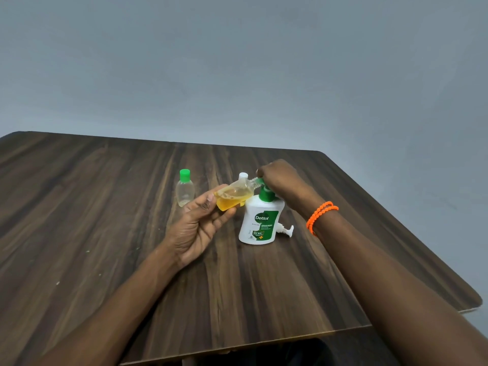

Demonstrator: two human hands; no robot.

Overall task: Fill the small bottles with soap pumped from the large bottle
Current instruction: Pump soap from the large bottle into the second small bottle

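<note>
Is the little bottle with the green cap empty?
Empty, it seems. The capped bottle stands upright and looks clear, while the bottle in the left hand holds yellow soap.

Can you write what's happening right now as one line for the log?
left hand: holds tilted small bottle at pump nozzle | right hand: presses pump of large bottle | capped small bottle: standing, empty

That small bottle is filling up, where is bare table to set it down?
Bare wood lies between the left hand and the near table edge, and left of the capped small bottle. Crowded spot: around the large bottle, with a white pump lying beside it and the right hand above.
</note>
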